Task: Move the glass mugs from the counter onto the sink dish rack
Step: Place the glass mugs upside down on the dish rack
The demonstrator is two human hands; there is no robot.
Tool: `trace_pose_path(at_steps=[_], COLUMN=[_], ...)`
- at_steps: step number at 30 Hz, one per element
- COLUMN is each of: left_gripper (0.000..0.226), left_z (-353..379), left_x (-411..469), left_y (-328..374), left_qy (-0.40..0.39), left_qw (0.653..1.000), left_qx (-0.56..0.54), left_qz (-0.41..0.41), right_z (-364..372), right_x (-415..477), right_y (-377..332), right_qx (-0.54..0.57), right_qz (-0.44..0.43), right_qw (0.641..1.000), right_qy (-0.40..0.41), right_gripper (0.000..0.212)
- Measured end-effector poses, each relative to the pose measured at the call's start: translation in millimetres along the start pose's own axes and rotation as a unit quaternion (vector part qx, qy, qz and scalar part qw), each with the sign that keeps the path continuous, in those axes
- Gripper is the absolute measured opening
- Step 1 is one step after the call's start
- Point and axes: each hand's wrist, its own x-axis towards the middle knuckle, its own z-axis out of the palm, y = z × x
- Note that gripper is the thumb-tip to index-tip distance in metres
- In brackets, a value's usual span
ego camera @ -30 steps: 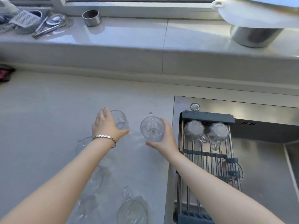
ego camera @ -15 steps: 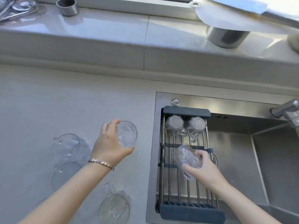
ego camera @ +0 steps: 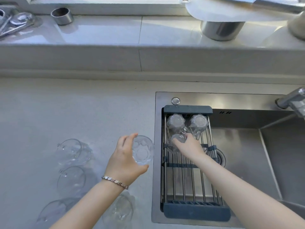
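My right hand (ego camera: 189, 146) grips a glass mug (ego camera: 175, 142) upside down on the dish rack (ego camera: 186, 180), just in front of two inverted mugs at the rack's far end, one on the left (ego camera: 175, 122) and one on the right (ego camera: 198, 122). My left hand (ego camera: 124, 161) holds another glass mug (ego camera: 142, 150) above the counter (ego camera: 66, 116), close to the sink's left edge. Several more glass mugs stand on the counter to the left: one (ego camera: 72, 151), one (ego camera: 71, 179), one (ego camera: 52, 212) and one (ego camera: 119, 210) partly hidden under my left forearm.
The steel sink (ego camera: 247, 159) lies right of the rack, with a faucet (ego camera: 292, 100) at its far right. On the window ledge stand a small metal cup (ego camera: 62, 16), utensils (ego camera: 14, 23) and a steel pot (ego camera: 219, 29) under a white lid.
My right hand carried its mug from above the rack's middle to just in front of the two inverted mugs. My left hand moved its mug rightwards towards the sink.
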Motion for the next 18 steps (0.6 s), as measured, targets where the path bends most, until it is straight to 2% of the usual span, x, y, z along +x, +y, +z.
trace_pose_path(at_steps=[2, 3, 5, 6, 9, 11, 12, 14, 16, 17, 18], left_gripper=[0.089, 0.09, 0.089, 0.087, 0.073, 0.069, 0.07, 0.08, 0.082, 0.076, 0.069], left_z=[2.1, 3.4, 8.2, 12.0, 33.3, 51.2, 58.9, 71.2, 82.4, 87.6, 93.3], left_x=[1.6, 2.9, 5.9, 7.1, 9.8, 11.8, 14.3, 24.2, 39.0, 45.8, 52.5], left_y=[4.2, 8.6, 21.2, 29.2, 53.5, 66.1, 71.0, 74.5, 71.2, 68.3, 64.7], left_qy=[-0.012, -0.022, -0.052, -0.077, -0.177, -0.233, -0.252, -0.268, -0.226, -0.191, -0.163], left_qw=[0.999, 0.996, 0.98, 0.968, 0.925, 0.898, 0.899, 0.929, 0.971, 0.976, 0.965], left_qx=[-0.04, -0.076, -0.172, -0.216, -0.323, -0.364, -0.35, -0.251, -0.064, 0.048, 0.148], left_qz=[-0.022, -0.045, -0.092, -0.101, -0.088, -0.079, -0.072, -0.038, 0.038, 0.092, 0.142], right_z=[-16.2, -23.9, -34.8, -38.8, -50.3, -57.2, -61.5, -69.0, -73.2, -73.9, -73.0], right_x=[-17.7, -29.3, -53.2, -66.2, -95.1, -97.4, -97.1, -92.2, -81.0, -74.4, -67.7], right_y=[11.7, 17.7, 30.8, 35.3, 42.8, 51.2, 54.7, 61.7, 70.9, 74.3, 75.4], right_qx=[0.062, 0.057, 0.066, 0.116, 0.36, 0.439, 0.442, 0.388, 0.265, 0.184, 0.1], right_qz=[-0.038, -0.072, -0.151, -0.174, -0.14, -0.117, -0.114, -0.101, -0.075, -0.065, -0.058], right_qw=[0.997, 0.995, 0.984, 0.972, 0.897, 0.87, 0.875, 0.914, 0.96, 0.978, 0.988], right_qy=[-0.032, -0.038, -0.072, -0.113, -0.213, -0.192, -0.161, -0.064, 0.041, 0.08, 0.1], right_gripper=[0.07, 0.068, 0.065, 0.066, 0.082, 0.092, 0.091, 0.075, 0.058, 0.056, 0.057])
